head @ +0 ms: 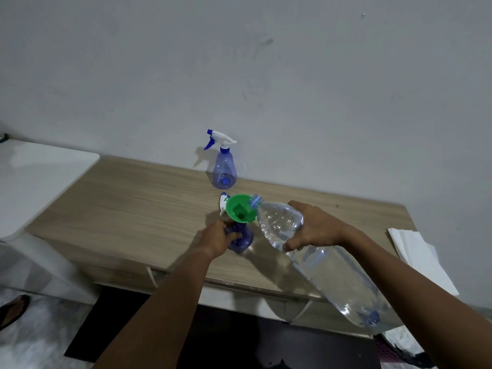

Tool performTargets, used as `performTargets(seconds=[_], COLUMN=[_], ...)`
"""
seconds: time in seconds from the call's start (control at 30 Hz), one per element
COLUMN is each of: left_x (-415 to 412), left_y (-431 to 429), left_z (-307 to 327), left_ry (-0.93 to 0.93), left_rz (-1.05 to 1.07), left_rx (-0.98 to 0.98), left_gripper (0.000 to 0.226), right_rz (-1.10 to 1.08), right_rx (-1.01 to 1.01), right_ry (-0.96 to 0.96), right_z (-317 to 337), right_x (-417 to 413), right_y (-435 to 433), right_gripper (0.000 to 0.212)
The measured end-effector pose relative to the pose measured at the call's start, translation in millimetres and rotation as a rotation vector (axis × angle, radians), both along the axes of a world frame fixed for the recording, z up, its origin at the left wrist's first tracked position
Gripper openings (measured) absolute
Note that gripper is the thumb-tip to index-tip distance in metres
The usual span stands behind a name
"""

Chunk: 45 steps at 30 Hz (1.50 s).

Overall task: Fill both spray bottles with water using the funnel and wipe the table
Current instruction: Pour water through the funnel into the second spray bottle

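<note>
Head view: the large clear water bottle (327, 265) lay tilted in the air, its long axis running from the base at 5 o'clock, close to the camera, up to the mouth at 11 o'clock, and that mouth sat just at the rim of the green funnel (241, 209), on the funnel's 3 o'clock side. The right hand (314, 227) was clamped over the bottle's shoulder, fingers on top and thumb curled beneath, so it was the hand steering the pour. The funnel stood in the neck of the near spray bottle (241, 239), and the left hand (219, 237), wrapped round that bottle's blue body from 7 o'clock, steadied it on the table (133, 198). Whether water was running I could not tell. I judged that the next move hinged on raising the base so the mouth came over the bowl's middle and not its edge, else water would land on the wood. A loose white sprayer head (223, 203) lay just beside the funnel at 9 o'clock. The far spray bottle (225, 170), trigger fitted, stood upright well apart at 12 o'clock against the wall (292, 75). The table was pale wood grain; a stack of white paper (418, 251) rested on it at 3 o'clock, a white surface (40, 177) adjoined it at 9 o'clock, and a sandal (13, 310) showed on the floor at 8 o'clock
</note>
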<state>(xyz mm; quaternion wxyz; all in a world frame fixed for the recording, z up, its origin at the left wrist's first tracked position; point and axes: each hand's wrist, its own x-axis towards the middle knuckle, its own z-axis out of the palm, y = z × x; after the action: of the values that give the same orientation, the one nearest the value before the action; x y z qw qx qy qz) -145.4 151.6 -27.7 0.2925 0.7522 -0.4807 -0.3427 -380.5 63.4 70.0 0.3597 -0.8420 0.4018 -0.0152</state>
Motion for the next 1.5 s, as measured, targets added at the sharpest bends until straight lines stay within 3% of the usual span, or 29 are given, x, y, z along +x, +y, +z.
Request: performTargets(seconds=[0.4,0.57,0.97,1.4,1.5], left_x=[-0.2,1.1,9.6,17.4,19.1], left_y=[-1.6,-3.3,-9.3,-11.4,-9.9], left_z=[-3.4,-7.8,-22.9,-33.3,-36.5], left_ry=[0.011,0.034,0.024,0.021,-0.014], left_rz=[0.006,0.023,0.019,-0.017,-0.039], left_rx=[-0.003,0.005,0.019,0.018,0.004], left_gripper=[0.035,0.036,0.030,0.026,0.021], right_rz=[-0.362,-0.565,-0.790,-0.669,-0.622], right_rx=[-0.242,-0.302,-0.331,-0.314,-0.277], right_ry=[-0.593,-0.732,-0.785,-0.678,-0.632], right_z=[-7.4,-18.7,-42.2,-51.4,-59.2], right_x=[-1.6,8.9,26.5,12.0,5.9], right_y=[-4.7,-9.4,-26.6,-29.4,-25.6], right_gripper=[0.071,0.079,0.088,0.100,0.094])
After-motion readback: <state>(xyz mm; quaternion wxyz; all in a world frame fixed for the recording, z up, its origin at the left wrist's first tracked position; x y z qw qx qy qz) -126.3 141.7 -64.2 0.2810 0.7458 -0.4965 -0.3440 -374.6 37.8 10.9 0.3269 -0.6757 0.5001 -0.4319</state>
